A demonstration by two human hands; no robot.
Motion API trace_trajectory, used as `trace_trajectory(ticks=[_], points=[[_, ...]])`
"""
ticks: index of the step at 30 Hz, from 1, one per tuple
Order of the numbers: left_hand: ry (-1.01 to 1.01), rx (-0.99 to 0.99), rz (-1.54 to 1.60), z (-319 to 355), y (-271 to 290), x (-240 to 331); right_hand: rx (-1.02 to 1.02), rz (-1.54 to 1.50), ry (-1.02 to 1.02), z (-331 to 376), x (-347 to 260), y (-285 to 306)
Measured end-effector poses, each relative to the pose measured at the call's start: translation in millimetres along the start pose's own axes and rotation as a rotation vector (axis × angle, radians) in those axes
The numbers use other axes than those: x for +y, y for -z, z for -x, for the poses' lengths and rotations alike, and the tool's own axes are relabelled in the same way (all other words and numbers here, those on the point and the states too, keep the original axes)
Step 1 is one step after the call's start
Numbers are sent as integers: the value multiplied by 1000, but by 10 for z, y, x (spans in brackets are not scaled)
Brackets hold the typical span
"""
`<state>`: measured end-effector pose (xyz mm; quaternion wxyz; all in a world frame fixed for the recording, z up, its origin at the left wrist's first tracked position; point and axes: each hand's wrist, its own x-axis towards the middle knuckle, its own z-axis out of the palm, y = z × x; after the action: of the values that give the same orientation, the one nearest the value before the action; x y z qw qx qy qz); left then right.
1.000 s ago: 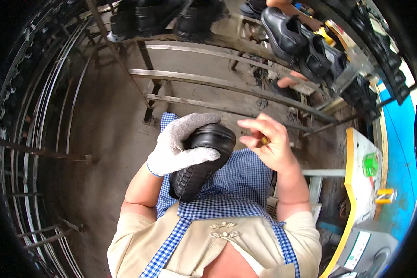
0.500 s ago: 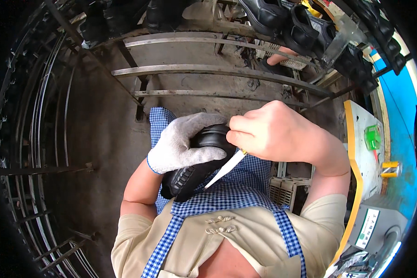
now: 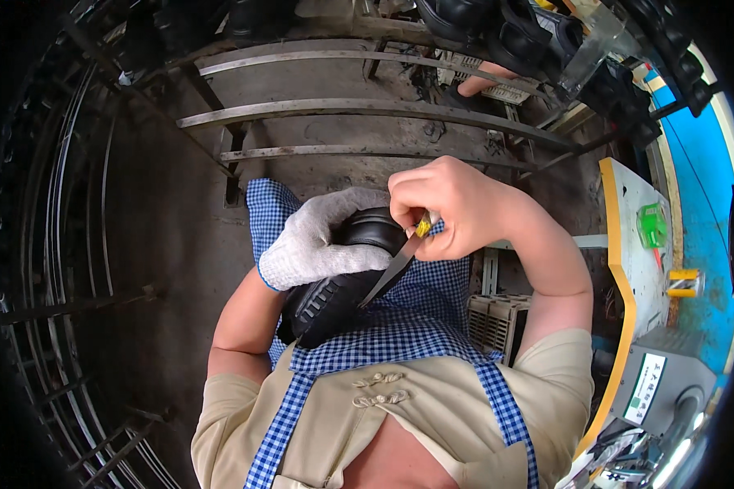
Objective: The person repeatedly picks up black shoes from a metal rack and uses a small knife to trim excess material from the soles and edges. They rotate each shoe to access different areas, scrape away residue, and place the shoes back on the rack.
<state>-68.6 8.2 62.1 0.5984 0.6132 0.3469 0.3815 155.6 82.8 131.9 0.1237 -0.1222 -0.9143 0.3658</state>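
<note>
This is a shoe workshop: black shoes [image 3: 518,39] crowd worn metal racks [image 3: 326,105] above a grimy floor [image 3: 187,244], with a grey machine [image 3: 678,376] and yellow-edged table [image 3: 638,253] at right.

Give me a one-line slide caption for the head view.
A gloved left hand grips a black shoe while the bare right hand holds a knife at its side.

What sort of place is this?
Likely a shoe workshop: black shoes sit on a metal rack, the gloved left hand holds another shoe, and the right hand holds a knife beside it.
</note>
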Motion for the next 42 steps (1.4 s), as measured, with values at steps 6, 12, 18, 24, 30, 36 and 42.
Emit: trace_trajectory(ticks=[6,12,18,24,30,36,42], points=[[25,2,60,-5,-28,50,168,-358,71,97,294,-204],[-47,342,184,153,261,183,505,-124,198,212,308,-743],[-405,800,463,25,784,557,508,-731,-123,-59,822,-1681],[-495,777,657,12,1089,1066,186,-1437,-271,-260,964,-1828],[-630,714,267,111,1081,1098,391,-1701,88,-1167,304,-838],[-569,774,83,306,1351,812,282,-1632,287,-2431,-454,310],[-697,1112,-586,116,2238,1435,679,-1621,230,-3361,-598,846]])
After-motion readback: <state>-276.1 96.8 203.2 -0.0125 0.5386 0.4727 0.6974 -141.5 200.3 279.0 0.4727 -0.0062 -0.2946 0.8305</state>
